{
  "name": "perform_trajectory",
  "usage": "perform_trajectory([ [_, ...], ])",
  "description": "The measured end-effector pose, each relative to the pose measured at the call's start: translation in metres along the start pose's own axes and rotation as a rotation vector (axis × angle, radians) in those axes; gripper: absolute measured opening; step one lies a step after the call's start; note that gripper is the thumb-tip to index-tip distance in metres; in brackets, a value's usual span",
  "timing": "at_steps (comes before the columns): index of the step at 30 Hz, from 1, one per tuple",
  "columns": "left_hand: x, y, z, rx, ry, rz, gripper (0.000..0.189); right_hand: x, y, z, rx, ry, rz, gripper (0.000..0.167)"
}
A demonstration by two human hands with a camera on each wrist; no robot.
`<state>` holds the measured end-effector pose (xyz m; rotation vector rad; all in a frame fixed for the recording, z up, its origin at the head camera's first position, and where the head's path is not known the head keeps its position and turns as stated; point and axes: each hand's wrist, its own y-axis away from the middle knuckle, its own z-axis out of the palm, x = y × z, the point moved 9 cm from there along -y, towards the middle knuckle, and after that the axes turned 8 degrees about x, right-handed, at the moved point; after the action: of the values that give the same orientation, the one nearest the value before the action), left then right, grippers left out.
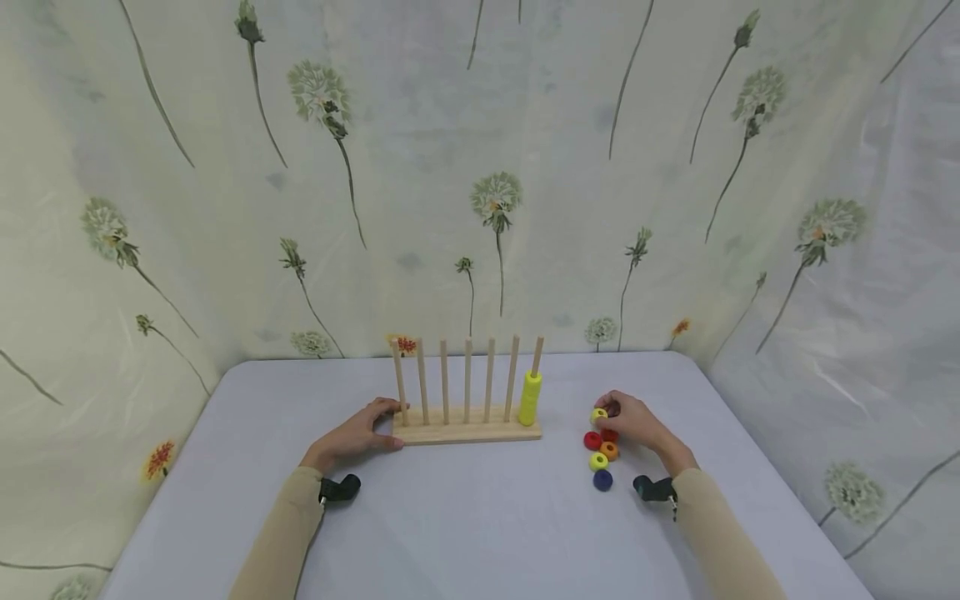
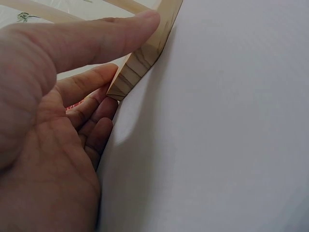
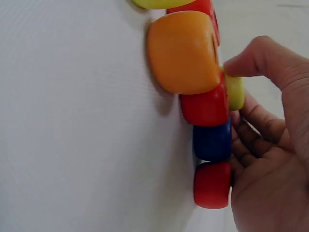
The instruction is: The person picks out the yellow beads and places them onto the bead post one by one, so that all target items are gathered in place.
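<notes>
A wooden peg rack [image 1: 468, 432] stands on the table with several upright pegs. Yellow beads [image 1: 529, 400] are stacked on its rightmost peg. My left hand [image 1: 351, 437] holds the left end of the base, thumb at the front edge and fingers toward the back; in the left wrist view the thumb [image 2: 120, 36] lies along the wood. To the right of the rack, my right hand [image 1: 639, 423] pinches a yellow bead [image 3: 235, 94] between thumb and fingers, above the loose beads. Its palm side partly hides a red bead and a blue bead in the head view.
Loose beads lie just below the right hand: red [image 1: 592, 441], orange [image 1: 609, 451], yellow [image 1: 597, 462] and dark blue [image 1: 602, 480]. The right wrist view shows another blue bead [image 3: 212, 140] and a red bead [image 3: 212, 185] beside the palm. A flowered cloth [image 1: 420, 192] hangs behind the white table [image 1: 480, 517].
</notes>
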<state>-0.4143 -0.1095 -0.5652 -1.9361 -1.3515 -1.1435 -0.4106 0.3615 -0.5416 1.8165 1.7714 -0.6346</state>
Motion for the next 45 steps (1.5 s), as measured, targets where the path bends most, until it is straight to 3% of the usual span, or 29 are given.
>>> perform_trajectory([
  [9, 0.003, 0.001, 0.000, -0.006, 0.016, 0.005, 0.071, -0.002, 0.000, -0.014, 0.143, -0.023, -0.023, 0.034],
  [15, 0.001, 0.001, 0.000, -0.005, 0.004, -0.015, 0.073, -0.018, 0.003, -0.023, 0.200, -0.023, -0.036, 0.032],
  [32, 0.001, -0.001, 0.001, 0.011, -0.009, -0.019, 0.074, -0.123, 0.021, -0.060, 0.340, -0.102, -0.210, 0.035],
  [45, -0.001, -0.002, 0.000, 0.007, -0.010, -0.024, 0.075, -0.202, 0.027, -0.079, 0.337, -0.157, -0.351, 0.034],
])
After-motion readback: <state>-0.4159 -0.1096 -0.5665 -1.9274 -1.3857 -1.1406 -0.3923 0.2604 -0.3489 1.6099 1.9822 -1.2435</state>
